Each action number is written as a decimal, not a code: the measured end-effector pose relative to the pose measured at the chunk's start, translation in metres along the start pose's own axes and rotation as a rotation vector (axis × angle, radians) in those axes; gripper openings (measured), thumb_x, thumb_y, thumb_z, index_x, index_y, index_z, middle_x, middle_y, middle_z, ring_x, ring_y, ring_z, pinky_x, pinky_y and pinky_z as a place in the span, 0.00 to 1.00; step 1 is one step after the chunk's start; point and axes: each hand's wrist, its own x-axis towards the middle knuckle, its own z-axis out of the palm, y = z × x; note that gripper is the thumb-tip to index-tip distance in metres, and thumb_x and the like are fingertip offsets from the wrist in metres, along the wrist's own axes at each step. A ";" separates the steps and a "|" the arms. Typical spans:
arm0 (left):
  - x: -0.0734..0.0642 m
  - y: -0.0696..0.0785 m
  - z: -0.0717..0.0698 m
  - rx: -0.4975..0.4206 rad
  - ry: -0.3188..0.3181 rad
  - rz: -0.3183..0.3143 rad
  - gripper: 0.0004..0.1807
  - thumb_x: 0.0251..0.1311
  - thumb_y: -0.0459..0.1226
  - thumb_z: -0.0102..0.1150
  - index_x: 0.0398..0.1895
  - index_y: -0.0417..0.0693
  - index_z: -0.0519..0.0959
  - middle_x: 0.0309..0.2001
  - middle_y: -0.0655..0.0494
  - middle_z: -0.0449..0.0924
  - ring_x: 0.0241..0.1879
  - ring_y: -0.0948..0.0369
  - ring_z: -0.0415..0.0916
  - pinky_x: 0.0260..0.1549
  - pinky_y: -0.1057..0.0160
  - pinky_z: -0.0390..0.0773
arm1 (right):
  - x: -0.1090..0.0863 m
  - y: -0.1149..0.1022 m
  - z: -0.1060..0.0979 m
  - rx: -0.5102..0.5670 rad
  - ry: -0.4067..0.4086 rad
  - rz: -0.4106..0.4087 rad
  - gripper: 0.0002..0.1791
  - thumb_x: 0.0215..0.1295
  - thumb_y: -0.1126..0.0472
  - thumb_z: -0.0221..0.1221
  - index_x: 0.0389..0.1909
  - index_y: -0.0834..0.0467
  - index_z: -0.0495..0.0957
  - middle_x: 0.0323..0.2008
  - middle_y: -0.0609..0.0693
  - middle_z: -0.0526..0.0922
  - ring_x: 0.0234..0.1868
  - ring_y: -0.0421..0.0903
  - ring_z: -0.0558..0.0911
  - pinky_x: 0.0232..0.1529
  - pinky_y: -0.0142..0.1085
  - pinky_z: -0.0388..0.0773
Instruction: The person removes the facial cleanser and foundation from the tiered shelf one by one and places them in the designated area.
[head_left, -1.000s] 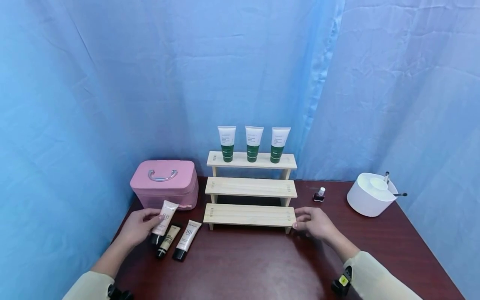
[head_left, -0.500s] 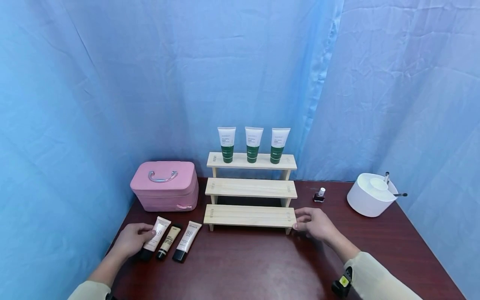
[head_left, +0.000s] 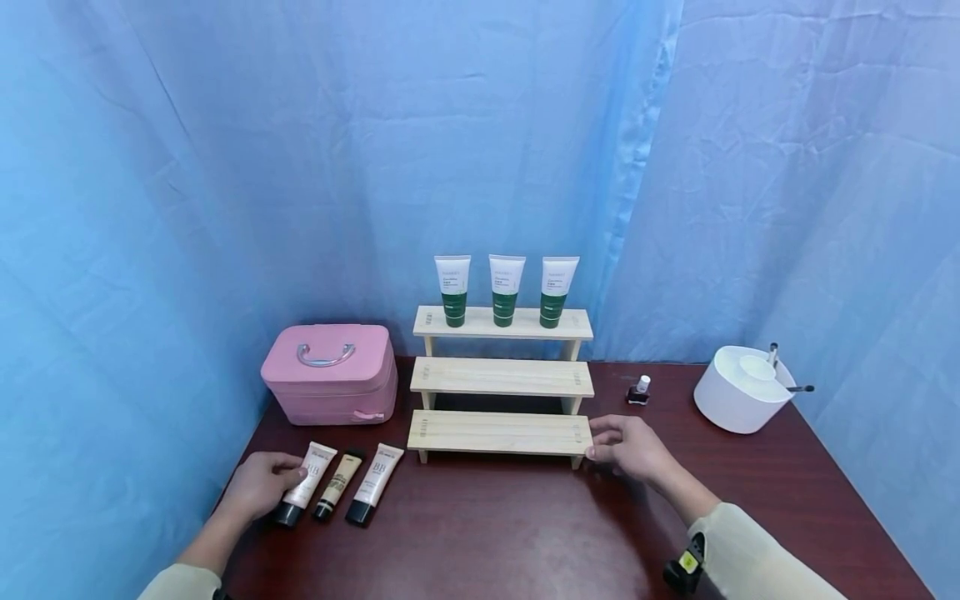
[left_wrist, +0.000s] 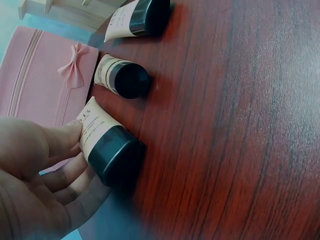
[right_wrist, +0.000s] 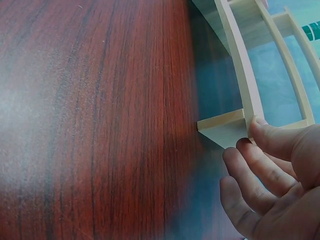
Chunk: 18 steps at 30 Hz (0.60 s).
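Note:
My left hand [head_left: 258, 485] pinches a pale BB cream tube [head_left: 312, 472] with a black cap, at the left of the table. In the left wrist view the thumb lies on this tube's upper side, with the fingers behind it. Beside it lie a smaller beige tube [head_left: 341, 479] and another BB cream tube [head_left: 377, 477], all slanting the same way, caps toward me. My right hand [head_left: 632, 447] holds the right end of the lowest step of a wooden three-step display rack [head_left: 498, 432]. The thumb is on its edge in the right wrist view. Three white-and-green tubes [head_left: 505, 290] stand on the top step.
A pink cosmetic case [head_left: 327, 379] with a silver handle stands behind the loose tubes. Right of the rack is a small dark nail polish bottle [head_left: 639, 390]. A white holder [head_left: 738, 400] with brushes stands at the far right. Blue curtains [head_left: 420, 150] hang behind the table.
My left hand has brought its tube down and leftward from near the pink case to the left of the smaller tube. The right hand stays at the rack.

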 end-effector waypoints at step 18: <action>0.001 0.002 -0.001 0.082 0.026 -0.022 0.10 0.66 0.35 0.64 0.44 0.35 0.85 0.35 0.48 0.86 0.33 0.58 0.81 0.30 0.58 0.78 | 0.002 0.002 -0.003 0.046 -0.032 0.001 0.28 0.61 0.66 0.71 0.62 0.65 0.77 0.39 0.54 0.89 0.36 0.48 0.86 0.30 0.44 0.81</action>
